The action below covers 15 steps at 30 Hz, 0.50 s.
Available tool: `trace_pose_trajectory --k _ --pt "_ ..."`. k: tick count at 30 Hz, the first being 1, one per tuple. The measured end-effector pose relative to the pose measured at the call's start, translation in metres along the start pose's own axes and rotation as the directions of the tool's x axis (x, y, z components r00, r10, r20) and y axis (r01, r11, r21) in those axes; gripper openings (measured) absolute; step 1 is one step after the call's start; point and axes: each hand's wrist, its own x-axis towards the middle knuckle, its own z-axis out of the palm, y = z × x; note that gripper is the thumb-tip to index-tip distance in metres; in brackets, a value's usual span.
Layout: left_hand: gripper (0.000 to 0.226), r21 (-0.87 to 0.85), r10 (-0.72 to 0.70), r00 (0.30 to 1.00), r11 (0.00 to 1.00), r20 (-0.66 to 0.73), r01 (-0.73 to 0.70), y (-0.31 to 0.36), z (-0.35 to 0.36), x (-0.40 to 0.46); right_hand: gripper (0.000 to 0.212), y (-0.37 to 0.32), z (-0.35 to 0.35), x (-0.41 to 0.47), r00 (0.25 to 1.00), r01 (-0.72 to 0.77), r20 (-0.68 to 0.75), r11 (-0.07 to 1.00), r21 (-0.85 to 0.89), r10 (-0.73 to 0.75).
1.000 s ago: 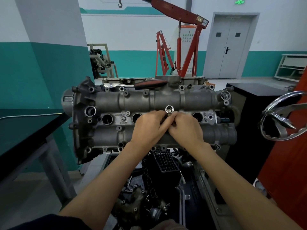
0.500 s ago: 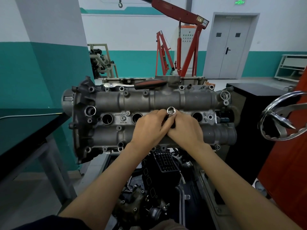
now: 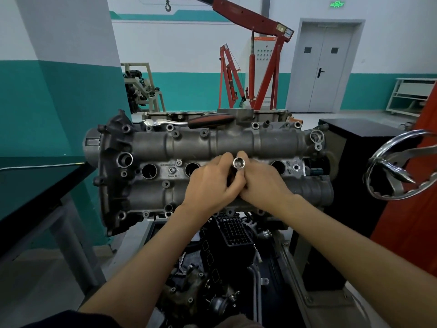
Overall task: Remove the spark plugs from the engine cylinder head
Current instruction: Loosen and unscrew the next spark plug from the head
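Both hands meet at frame centre: left hand (image 3: pixel 210 183) and right hand (image 3: pixel 262 183) have fingers curled round a chrome spark plug socket (image 3: pixel 239 163) standing in the third plug well of the grey cast-aluminium cylinder head (image 3: pixel 236 143). Plug itself hidden. Step looks like hand-spinning the socket; next needs a straight lift out. Red-handled ratchet (image 3: pixel 189 121) lies on the head's far edge, upper centre; black table (image 3: pixel 35 185) at left.

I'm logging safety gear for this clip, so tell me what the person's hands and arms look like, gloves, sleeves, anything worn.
Both hands, left hand and right hand, are bare: no gloves, and no rings or watch show. Both forearms are uncovered from wrist to the frame's lower edge. Only a bit of dark sleeve shows at the bottom left, near the left upper arm. No markings visible.
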Motion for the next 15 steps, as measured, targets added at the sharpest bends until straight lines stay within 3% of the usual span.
trace_pose_trajectory --k 5,10,15 --pt "0.048 -0.009 -0.017 1.000 1.000 -0.019 0.017 -0.002 0.002 0.002 0.029 0.009 -0.013 0.013 0.996 0.047 0.082 0.998 -0.033 -0.044" --pt "0.056 -0.073 -0.043 0.998 0.997 -0.036 0.041 -0.004 0.002 0.003 0.035 0.004 -0.019 0.005 0.944 0.135 -0.292 0.987 -0.087 -0.155" --pt "0.058 -0.034 -0.017 1.000 0.999 -0.011 0.017 -0.003 0.001 0.001 0.030 0.006 -0.016 0.004 0.925 0.198 -0.300 0.970 -0.139 -0.231"
